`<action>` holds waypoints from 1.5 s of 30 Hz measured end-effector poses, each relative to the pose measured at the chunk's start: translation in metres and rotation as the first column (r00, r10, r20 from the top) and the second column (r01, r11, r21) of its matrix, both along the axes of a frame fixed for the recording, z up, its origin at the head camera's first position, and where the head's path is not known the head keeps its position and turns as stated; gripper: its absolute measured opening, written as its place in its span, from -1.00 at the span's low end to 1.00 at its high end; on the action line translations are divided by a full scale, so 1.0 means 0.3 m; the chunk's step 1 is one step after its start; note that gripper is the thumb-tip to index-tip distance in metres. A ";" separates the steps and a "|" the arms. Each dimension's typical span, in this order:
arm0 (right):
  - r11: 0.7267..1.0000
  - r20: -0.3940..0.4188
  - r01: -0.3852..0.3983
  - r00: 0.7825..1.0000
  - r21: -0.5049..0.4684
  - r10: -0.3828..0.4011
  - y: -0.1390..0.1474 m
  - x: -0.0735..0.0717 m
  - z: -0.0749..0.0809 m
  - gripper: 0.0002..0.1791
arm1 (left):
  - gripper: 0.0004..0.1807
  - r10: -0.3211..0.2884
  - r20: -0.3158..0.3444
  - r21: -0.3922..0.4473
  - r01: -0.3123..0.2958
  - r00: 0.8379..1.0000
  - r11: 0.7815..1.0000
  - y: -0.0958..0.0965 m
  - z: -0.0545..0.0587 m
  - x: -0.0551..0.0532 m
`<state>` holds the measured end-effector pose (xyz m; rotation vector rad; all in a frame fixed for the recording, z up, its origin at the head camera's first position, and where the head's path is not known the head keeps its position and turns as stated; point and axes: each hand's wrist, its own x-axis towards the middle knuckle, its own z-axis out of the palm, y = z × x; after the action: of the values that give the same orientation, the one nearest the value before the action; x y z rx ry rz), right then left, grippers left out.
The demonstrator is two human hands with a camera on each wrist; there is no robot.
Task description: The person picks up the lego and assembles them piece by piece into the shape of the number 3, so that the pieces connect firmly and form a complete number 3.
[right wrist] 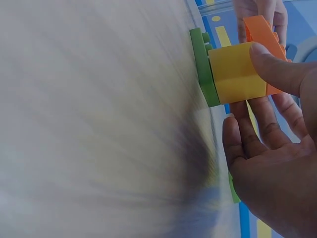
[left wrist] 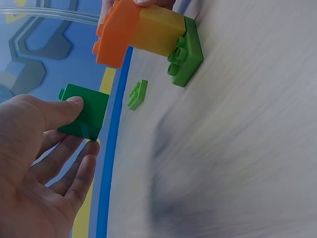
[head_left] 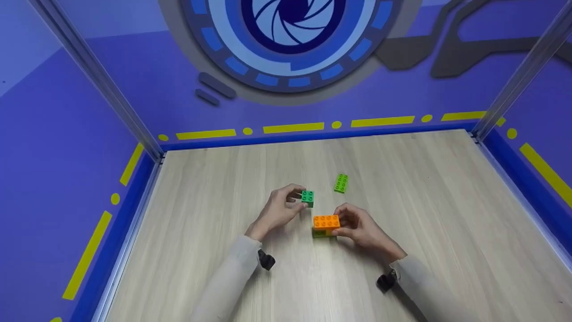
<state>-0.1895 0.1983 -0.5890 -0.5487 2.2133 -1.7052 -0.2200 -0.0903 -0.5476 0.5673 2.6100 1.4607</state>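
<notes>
Between thumb and fingertips, my left hand (head_left: 279, 209) pinches a dark green building brick (head_left: 307, 198) with studs on top. To its right, my right hand (head_left: 364, 227) grips a small stack of bricks by its right side. An orange brick (head_left: 326, 221) tops that stack, a yellow brick (right wrist: 237, 72) sits in the middle, and a flat green plate (left wrist: 189, 54) forms the bottom. In the right wrist view the thumb presses on the yellow brick. The green brick and the stack are apart.
A loose light green studded plate (head_left: 341, 183) lies on the wooden table (head_left: 214, 201), beyond both hands. Blue-purple panels (head_left: 313, 109) with yellow markings wall the table at the back and sides. Metal posts (head_left: 107, 85) stand at the rear corners.
</notes>
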 end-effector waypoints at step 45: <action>0.999 -0.050 -0.016 0.999 -0.052 0.013 -0.022 -0.009 -0.007 -0.62 | -0.63 -0.056 -0.151 0.089 0.070 0.987 0.994 0.029 0.056 0.093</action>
<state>-0.1921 0.1918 -0.5910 -0.6248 2.1981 -1.7653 -0.1921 -0.0816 -0.5310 0.7902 2.6150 1.5868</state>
